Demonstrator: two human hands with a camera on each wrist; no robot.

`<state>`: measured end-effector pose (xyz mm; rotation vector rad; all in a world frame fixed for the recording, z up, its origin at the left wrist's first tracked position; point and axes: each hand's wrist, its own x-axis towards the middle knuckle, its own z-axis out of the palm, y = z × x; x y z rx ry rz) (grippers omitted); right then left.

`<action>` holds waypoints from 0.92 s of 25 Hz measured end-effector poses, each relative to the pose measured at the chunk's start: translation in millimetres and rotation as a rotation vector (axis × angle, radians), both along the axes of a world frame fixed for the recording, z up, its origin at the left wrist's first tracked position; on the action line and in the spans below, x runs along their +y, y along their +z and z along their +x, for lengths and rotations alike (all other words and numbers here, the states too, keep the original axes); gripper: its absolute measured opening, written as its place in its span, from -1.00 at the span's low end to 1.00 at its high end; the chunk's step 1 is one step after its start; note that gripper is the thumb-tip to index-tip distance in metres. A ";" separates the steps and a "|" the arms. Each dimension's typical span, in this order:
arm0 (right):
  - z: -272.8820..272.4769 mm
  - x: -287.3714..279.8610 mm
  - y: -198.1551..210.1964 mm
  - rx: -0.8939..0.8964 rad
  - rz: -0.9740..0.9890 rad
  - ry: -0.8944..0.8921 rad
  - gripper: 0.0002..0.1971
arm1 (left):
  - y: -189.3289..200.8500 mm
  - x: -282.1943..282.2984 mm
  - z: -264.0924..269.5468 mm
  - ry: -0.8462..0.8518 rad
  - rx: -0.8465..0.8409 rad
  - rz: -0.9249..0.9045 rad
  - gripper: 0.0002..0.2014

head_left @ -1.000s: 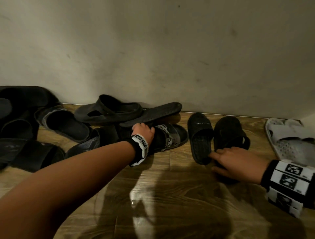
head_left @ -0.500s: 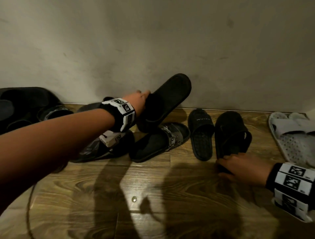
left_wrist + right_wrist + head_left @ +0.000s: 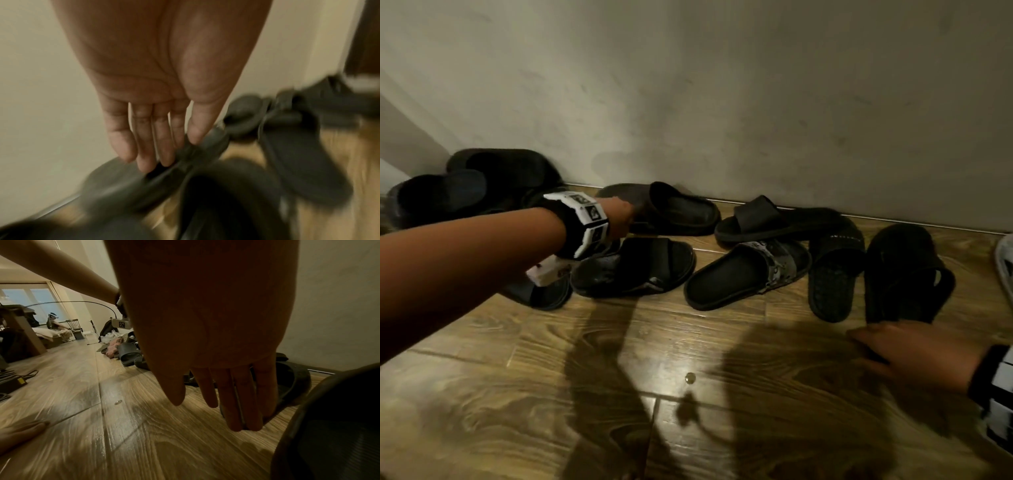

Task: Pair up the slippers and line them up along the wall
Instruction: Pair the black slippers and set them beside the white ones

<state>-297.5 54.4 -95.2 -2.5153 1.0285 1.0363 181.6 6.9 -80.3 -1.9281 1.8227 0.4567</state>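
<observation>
A pale, scuffed wall [image 3: 756,102] meets a glossy wood-grain floor [image 3: 619,394], and a small round shiny object [image 3: 690,377] lies on the boards between the two arm shadows. In the right wrist view the room runs on past a heap of other footwear [image 3: 121,345] to a seated person [image 3: 54,322] far off. Along the wall sits a jumble of dark slippers: a black pile in the left corner [image 3: 476,185], a black clog-like slipper [image 3: 674,209] against the wall, a strappy sandal [image 3: 633,267] in front of it, and a plain black slide [image 3: 777,219] lying crosswise on the toe of a slide with a grey patterned strap [image 3: 750,270]. To the right stand a textured black slide [image 3: 835,274] and a wide black slipper [image 3: 904,274], side by side, toes to the wall. The left hand [image 3: 156,113] reaches over the clog-like slipper, fingers [image 3: 144,146] straight and slightly apart, tips at its rim. The right hand [image 3: 917,353] rests at the heel of the wide black slipper, fingers [image 3: 244,402] straight and close together, touching it.
</observation>
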 end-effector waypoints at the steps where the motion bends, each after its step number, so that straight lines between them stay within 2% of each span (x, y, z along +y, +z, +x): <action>1: 3.0 0.0 -2.4 0.001 0.006 0.011 -0.40 | -2.9 8.7 12.7 0.013 -0.032 0.043 -0.69; 3: 8.4 1.0 -6.7 0.014 0.024 0.024 -0.33 | -10.9 22.9 29.0 0.012 -0.064 0.105 -0.68; 5: 11.6 1.9 -9.7 0.012 0.027 0.026 -0.38 | -21.8 33.0 34.4 -0.028 -0.062 0.110 -0.69; 8: 20.5 2.9 -8.3 -0.001 0.029 0.010 -0.43 | -34.9 42.2 30.9 -0.041 -0.016 0.029 -0.67; 12: 31.1 5.1 -6.2 -0.005 0.052 0.015 -0.45 | -48.8 46.5 20.9 0.021 0.002 -0.038 -0.51; 15: 43.8 8.1 0.4 -0.006 0.072 0.023 -0.47 | -53.5 47.4 21.5 -0.004 -0.013 -0.125 -0.60; 17: 47.6 10.7 7.1 0.017 0.075 0.015 -0.49 | -46.6 44.3 15.9 -0.102 -0.081 -0.150 -0.65; 21: 50.7 12.3 12.5 0.021 0.065 0.025 -0.51 | -31.2 43.5 7.3 -0.444 -0.298 -0.154 -0.67; 23: 44.7 14.5 14.0 0.017 0.048 0.022 -0.50 | -13.8 47.8 -2.9 -0.544 -0.277 -0.245 -0.68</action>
